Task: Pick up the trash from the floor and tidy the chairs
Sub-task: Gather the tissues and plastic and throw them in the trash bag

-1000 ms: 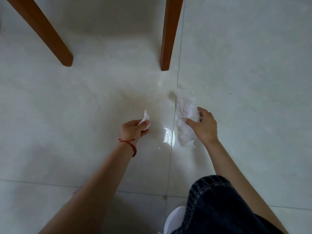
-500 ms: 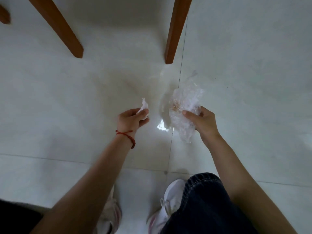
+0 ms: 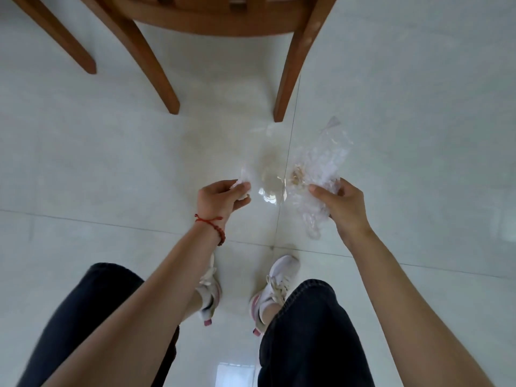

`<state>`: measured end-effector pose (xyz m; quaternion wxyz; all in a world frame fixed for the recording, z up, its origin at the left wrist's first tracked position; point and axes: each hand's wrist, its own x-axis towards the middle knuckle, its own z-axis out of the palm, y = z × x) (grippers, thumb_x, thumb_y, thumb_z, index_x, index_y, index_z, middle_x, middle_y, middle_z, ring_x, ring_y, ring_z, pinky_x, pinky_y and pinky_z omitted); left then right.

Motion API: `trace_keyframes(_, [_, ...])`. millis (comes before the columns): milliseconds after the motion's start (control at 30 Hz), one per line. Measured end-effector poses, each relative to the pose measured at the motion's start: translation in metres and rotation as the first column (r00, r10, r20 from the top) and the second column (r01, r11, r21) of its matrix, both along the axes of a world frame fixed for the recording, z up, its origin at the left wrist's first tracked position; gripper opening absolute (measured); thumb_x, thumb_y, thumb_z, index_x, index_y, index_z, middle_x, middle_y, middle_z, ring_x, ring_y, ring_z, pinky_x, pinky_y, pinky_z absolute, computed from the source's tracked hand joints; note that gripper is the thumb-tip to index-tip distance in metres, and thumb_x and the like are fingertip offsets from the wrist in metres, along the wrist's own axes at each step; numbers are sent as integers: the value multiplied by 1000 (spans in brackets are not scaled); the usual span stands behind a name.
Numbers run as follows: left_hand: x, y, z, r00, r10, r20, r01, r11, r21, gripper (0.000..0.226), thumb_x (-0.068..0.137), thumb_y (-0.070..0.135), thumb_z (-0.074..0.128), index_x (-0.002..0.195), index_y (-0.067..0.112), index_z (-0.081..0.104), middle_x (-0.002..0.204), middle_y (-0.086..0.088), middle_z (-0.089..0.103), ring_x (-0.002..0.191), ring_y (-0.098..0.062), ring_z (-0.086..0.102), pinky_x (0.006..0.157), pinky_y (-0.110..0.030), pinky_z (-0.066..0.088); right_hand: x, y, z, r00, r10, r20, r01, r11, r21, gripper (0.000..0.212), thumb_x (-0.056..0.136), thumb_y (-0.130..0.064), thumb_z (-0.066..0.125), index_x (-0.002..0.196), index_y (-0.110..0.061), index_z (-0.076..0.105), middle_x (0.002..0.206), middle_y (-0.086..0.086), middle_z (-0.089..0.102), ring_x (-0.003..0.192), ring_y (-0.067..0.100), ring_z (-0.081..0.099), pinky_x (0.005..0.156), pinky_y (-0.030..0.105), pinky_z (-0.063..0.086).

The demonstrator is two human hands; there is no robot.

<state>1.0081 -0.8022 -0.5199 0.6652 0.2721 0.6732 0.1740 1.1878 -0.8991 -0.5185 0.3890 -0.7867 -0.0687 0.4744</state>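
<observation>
Head view, looking down past both outstretched arms. Left hand [image 3: 220, 198], with red string bracelet [image 3: 213, 223] on the wrist, closed around a small white scrap of paper [image 3: 242, 181] pinched between thumb and forefinger, held above the pale tiled floor [image 3: 97, 163]. Right hand [image 3: 342, 205] closed on a crumpled clear plastic bag [image 3: 318, 169], thumb pressed across its lower part; bag raised clear of the floor, upper end pointing up and to the right, brownish residue visible inside near the thumb. Hands level with one another and apart, a glossy reflection on the tiles between them. Wooden chair [image 3: 212, 20] at top centre, seat edge and two front legs in frame, right front leg ending just beyond the bag's reflection; a further wooden leg [image 3: 60, 37] at upper left. Below the hands, dark trousers [image 3: 310, 331] and white trainers [image 3: 275, 286] with pink trim, standing on the tiles near a grout crossing.
</observation>
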Motion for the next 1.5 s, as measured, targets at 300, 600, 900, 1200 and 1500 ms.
trace_keyframes(300, [-18,12,156,999,44,8,-44,999,28,7,74,2,70,70,6,65,70,-6,60,52,-3,63,61,-14,55,-14,11,156,998,-37,-52,38,999,3,59,55,-33,76,85,9,48,77,15,49,75,22,49,68,36,41])
trace_keyframes(600, [-45,20,285,992,114,57,-117,992,47,9,76,2,68,81,-5,64,74,-8,62,54,-5,64,57,-14,55,-45,18,283,997,-38,-71,40,999,25,39,61,-30,76,81,-2,58,80,14,56,79,25,56,75,39,48])
trace_keyframes(900, [-76,29,364,983,150,109,-158,985,69,17,76,2,69,89,-8,63,76,-8,63,62,-10,64,57,-13,55,-81,38,379,999,-6,-35,9,995,94,60,64,-26,76,100,14,50,88,34,53,76,23,54,73,36,47])
trace_keyframes(1200, [-124,49,416,966,212,149,-231,965,127,6,76,1,68,72,0,63,80,-11,60,70,-19,60,53,-13,54,-121,68,438,991,119,56,-125,985,121,8,77,-16,69,81,-14,62,90,8,65,87,27,64,82,41,54])
trace_keyframes(1500, [-185,47,432,885,433,171,-457,879,139,6,75,2,69,75,0,64,94,-17,62,86,-28,61,57,-16,56,-166,107,458,951,310,3,-306,935,182,30,80,-15,68,109,-13,60,106,5,64,96,24,63,88,35,53])
